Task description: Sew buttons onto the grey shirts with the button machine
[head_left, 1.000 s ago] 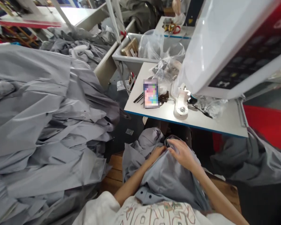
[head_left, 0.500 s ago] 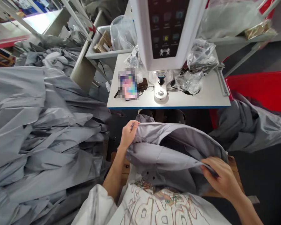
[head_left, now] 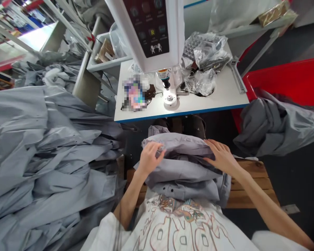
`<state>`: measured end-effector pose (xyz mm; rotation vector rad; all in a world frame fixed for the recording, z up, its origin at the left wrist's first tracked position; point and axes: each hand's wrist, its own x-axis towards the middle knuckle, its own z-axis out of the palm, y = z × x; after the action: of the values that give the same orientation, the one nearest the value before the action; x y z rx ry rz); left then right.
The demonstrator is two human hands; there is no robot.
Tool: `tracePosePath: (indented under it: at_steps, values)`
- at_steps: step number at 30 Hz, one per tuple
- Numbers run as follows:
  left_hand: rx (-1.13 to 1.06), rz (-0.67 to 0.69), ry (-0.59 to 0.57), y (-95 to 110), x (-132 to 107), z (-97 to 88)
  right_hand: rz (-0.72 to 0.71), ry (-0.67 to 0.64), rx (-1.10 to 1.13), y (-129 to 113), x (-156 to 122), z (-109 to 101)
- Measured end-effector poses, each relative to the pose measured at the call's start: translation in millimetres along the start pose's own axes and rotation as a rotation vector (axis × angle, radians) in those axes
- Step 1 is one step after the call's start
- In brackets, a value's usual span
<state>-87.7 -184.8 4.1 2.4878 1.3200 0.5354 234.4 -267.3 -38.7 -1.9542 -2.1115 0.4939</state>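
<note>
Across my lap lies a bunched grey garment (head_left: 183,167), with two small dark snaps or buttons showing near its lower edge. My left hand (head_left: 150,158) rests on the upper left part of the cloth, its thumb apart from curled fingers and no fold pinched between them. At the upper right edge of the garment, my right hand (head_left: 221,157) is open, fingers stretched and thumb spread, touching the cloth. Beyond the garment stands a white press machine (head_left: 157,38) with a dark button panel; its lower die (head_left: 170,99) sits on the white table (head_left: 143,115).
A large pile of grey garments (head_left: 47,157) fills the left side. On the table are a blurred-out phone (head_left: 134,96), clear plastic bags (head_left: 204,82) and a wrench (head_left: 238,76). A red bin (head_left: 288,80) with grey cloth (head_left: 274,125) over its edge stands right. I sit on a wooden bench (head_left: 251,181).
My right hand has let go of the garment's edge and moved up and left. The raised, opened cloth has settled into flatter folds. My left hand has loosened and come slightly down. The view has shifted.
</note>
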Motion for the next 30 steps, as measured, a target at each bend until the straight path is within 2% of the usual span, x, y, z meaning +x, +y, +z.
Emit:
tracePosePath:
  at_steps: [2,3,4,6,8,11,13,15,18,20,22,24,27,29,30]
  values:
    - [-0.015,-0.012,-0.207,0.2,-6.2,9.2,0.062,-0.143,0.061,4.7,19.0,10.4]
    - [0.001,-0.045,-0.285,-0.9,-8.3,14.8,0.102,-0.154,0.119,4.3,26.4,9.3]
    - [0.027,-0.083,-0.337,-1.9,-9.3,20.6,0.131,-0.12,0.195,1.7,32.1,3.4]
    - [0.074,-0.145,-0.359,-1.6,-7.2,31.1,0.127,0.019,0.388,-9.8,38.6,-21.4]
    - [0.09,-0.18,-0.276,4.0,0.7,39.0,0.074,0.108,0.587,-27.2,38.8,-55.8]
    - [0.084,-0.16,-0.003,19.7,20.3,44.4,0.053,0.117,0.86,-54.0,29.5,-100.8]
    - [0.076,-0.116,0.189,29.4,34.4,43.2,0.079,0.101,1.02,-66.3,19.7,-117.1]
    - [0.043,-0.068,0.295,34.1,46.9,37.9,0.12,0.105,1.128,-71.1,10.9,-124.0]
    - [-0.05,0.019,0.236,29.8,61.5,23.7,0.17,0.259,1.107,-61.2,5.8,-128.8]
    - [-0.099,0.055,0.151,21.9,68.9,11.5,0.166,0.411,0.888,-41.2,9.8,-130.2]
    - [-0.153,0.056,0.078,12.6,74.0,-1.9,0.157,0.49,0.576,-10.0,18.3,-124.0]
    - [-0.22,0.045,0.021,3.2,76.3,-16.0,0.193,0.441,0.392,27.6,27.5,-103.4]
    - [-0.238,-0.004,0.043,-12.1,73.9,-38.3,0.312,0.113,0.406,74.9,31.0,-48.5]
    - [-0.192,-0.068,0.11,-23.9,69.3,-52.4,0.359,0.006,0.291,86.1,23.7,-9.9]
    - [-0.166,-0.101,0.14,-30.1,66.6,-58.3,0.35,-0.006,0.223,83.9,17.9,5.5]
